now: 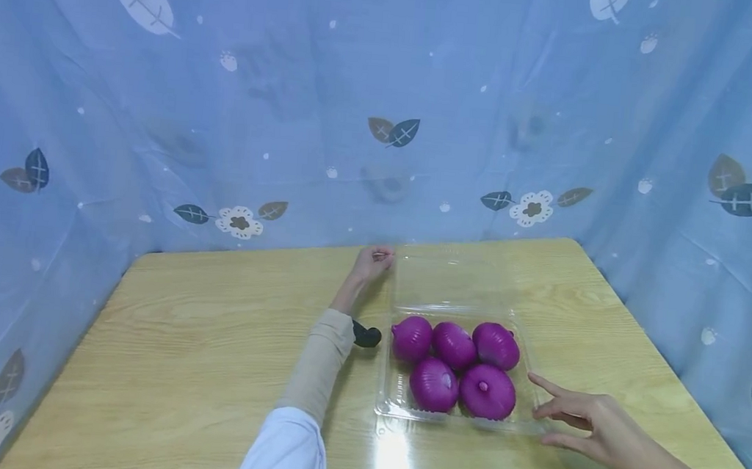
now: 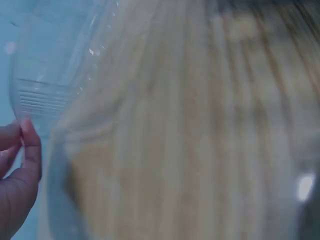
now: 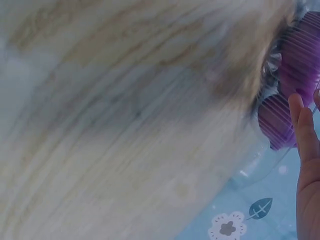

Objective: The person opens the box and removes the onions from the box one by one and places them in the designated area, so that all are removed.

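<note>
A clear plastic clamshell box [image 1: 411, 415] stands on the table with its hinged lid [image 1: 452, 281] folded back, away from the person. Several purple onions [image 1: 434, 385] sit in two rows in its base. At the lid's far left corner, my left hand [image 1: 372, 262] pinches the edge between thumb and fingertips; the left wrist view shows this hand [image 2: 20, 175] at the ribbed plastic. My right hand [image 1: 589, 424] is at the base's right wall, fingers extended and spread. In the right wrist view its straight fingers [image 3: 305, 130] lie against the clear side, with onions behind.
The wood-grain table [image 1: 207, 354] extends to the left and right of the box. A blue curtain [image 1: 335, 77] with leaf and flower prints hangs around its back and sides. Beside the left cuff shows a black rounded piece [image 1: 366, 335], partly hidden by the sleeve.
</note>
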The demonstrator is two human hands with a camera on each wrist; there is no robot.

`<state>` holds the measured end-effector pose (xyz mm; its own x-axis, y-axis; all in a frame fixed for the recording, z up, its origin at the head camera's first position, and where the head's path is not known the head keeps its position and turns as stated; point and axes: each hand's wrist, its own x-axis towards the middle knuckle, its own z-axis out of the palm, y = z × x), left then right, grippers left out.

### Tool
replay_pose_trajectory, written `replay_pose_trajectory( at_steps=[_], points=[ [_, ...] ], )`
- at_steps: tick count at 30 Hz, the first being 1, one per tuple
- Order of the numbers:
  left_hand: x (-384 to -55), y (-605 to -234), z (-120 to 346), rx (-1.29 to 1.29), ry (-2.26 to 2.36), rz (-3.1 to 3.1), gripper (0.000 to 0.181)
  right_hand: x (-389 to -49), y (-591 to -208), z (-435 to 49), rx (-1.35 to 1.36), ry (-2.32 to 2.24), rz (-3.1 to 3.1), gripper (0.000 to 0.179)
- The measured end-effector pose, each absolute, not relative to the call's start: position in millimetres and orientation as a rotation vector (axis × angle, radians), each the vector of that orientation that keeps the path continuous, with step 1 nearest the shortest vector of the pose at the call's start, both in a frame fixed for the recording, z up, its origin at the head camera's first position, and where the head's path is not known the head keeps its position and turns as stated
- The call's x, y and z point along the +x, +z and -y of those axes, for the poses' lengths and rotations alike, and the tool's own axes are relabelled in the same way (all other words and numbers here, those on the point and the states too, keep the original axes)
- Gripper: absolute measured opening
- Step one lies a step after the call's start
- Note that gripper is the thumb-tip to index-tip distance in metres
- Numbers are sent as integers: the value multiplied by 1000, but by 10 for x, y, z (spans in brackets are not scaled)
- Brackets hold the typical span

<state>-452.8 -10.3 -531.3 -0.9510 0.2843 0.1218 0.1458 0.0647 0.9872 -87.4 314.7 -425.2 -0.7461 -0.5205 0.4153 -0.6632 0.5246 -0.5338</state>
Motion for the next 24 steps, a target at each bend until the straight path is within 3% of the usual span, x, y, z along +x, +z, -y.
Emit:
replay_pose_trajectory(
  at_steps=[2, 3, 8, 10, 16, 24],
  points=[
    [-4746, -5588, 163, 476, 1997, -2209, 18, -890, -4235, -3129, 1004, 1007, 2568, 36],
    [-4666, -5491, 186, 458, 1948, -2234, 20, -895, -4228, -3122, 1000, 1003, 2569, 37],
    [-3751, -4378, 265, 470, 1593, -2422, 31, -888, -4214, -3122, 979, 1031, 2576, 39],
    [-3597, -4193, 341, 603, 1526, -2434, 35, -885, -4212, -3132, 978, 1048, 2580, 39],
    [-3438, -4164, 575, 1073, 1456, -2159, 46, -881, -4239, -3178, 1004, 1148, 2579, 35],
    [-2971, -4044, 479, 1295, 1285, -1903, 66, -914, -4281, -3195, 1056, 1368, 2556, 36]
  ],
)
